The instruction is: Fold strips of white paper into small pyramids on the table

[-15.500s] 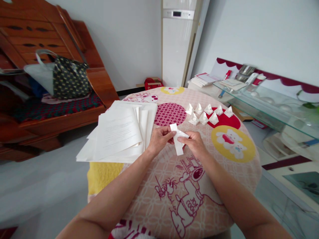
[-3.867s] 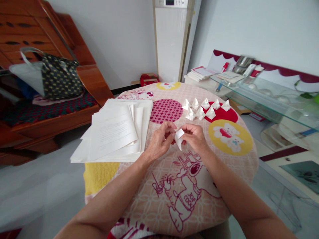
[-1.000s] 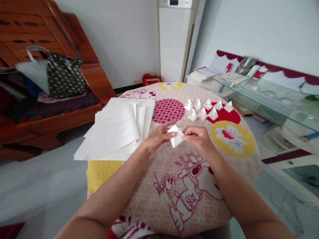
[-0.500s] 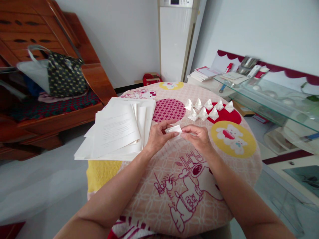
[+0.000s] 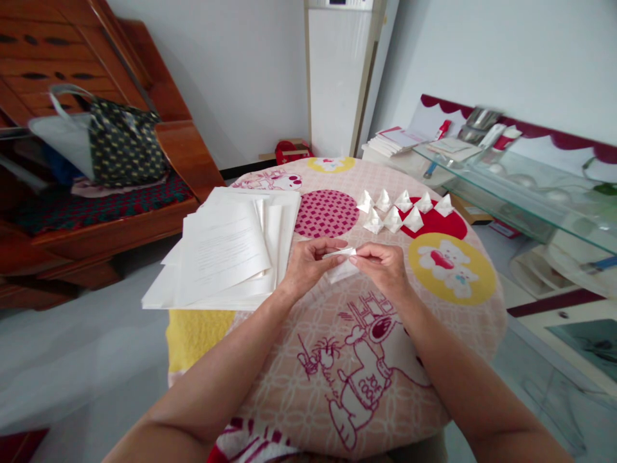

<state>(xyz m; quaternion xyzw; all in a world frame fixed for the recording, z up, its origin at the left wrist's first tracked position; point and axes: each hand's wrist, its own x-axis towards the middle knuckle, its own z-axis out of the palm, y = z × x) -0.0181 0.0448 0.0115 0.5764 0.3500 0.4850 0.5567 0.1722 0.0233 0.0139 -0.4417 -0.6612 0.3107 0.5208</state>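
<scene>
1. Pinching a small folded paper piece (image 5: 341, 269) between them, both hands are closed on it. The left hand (image 5: 308, 267) grips its left end with thumb and fingers, and the right hand (image 5: 383, 267) nips the right end, so the fingertips nearly meet.
2. The piece sits just over the bench (image 5: 337, 373), around the middle of the round top and a bit toward 12 o'clock. Honestly can't tell if its lower edge touches the cloth.
3. The bench wears a pink cartoon cloth, with the big dog drawing at 6 o'clock from the hands.
4. At roughly 10 o'clock from the hands there's a fanned stack of white sheets (image 5: 226, 251), just beside the left hand, with its near corner hanging off the bench edge.
5. At about 1 o'clock, little folded white shapes (image 5: 402, 211) stand in two rows, partly on a red circle and well apart from the hands.
6. Off the bench, a patterned bag (image 5: 123, 148) sits on a wooden settee (image 5: 96, 231) out at 10 o'clock, a tall white unit (image 5: 335, 77) stands at 12, and a glass shelf (image 5: 520, 186) runs along at 2 o'clock.
</scene>
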